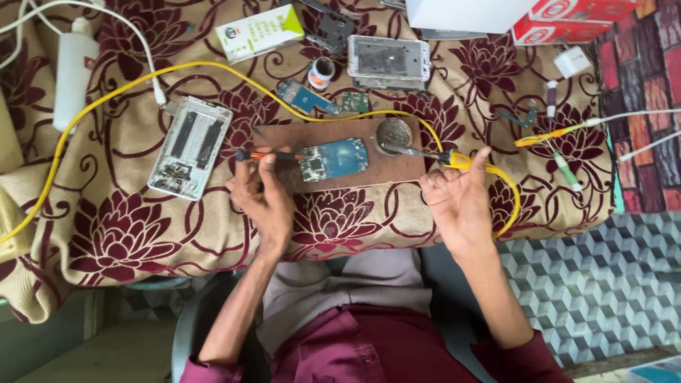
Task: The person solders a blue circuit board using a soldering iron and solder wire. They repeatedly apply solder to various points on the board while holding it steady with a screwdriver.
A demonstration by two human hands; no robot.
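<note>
Far left on the flower-patterned cloth (128, 234): a white bottle (74, 71) lying near the left edge, a white cable (138, 42) and a yellow cord (92, 106) looping across. Just right of these, an opened white device shell (190, 145), flat, insides showing. Toward the back edge, a flat white-and-green box (259, 32) with a small round mark, tilted. Near the front edge, the left hand (264, 195), fingers pinched shut around a thin orange-and-black tool (273, 155) whose tip points right and meets the blue circuit board (333, 159). That board resting on a brown wooden block (386, 174) at the middle of the cloth. Behind the block, a smaller blue board (305, 96), a small reel (323, 71) and a grey metal frame (389, 60). On the block's right end, a round tin (394, 133). Right hand (457, 198), palm up, fingers closed loosely around the yellow handle of a soldering iron (433, 154), tip lying by the tin. Both hands well apart, one at each end of the block. At the back right corner, a white box (468, 13) and a red-and-white carton (574, 20); beside them a white plug adapter (571, 62). Near the right edge, loose coloured wires (560, 152).
</note>
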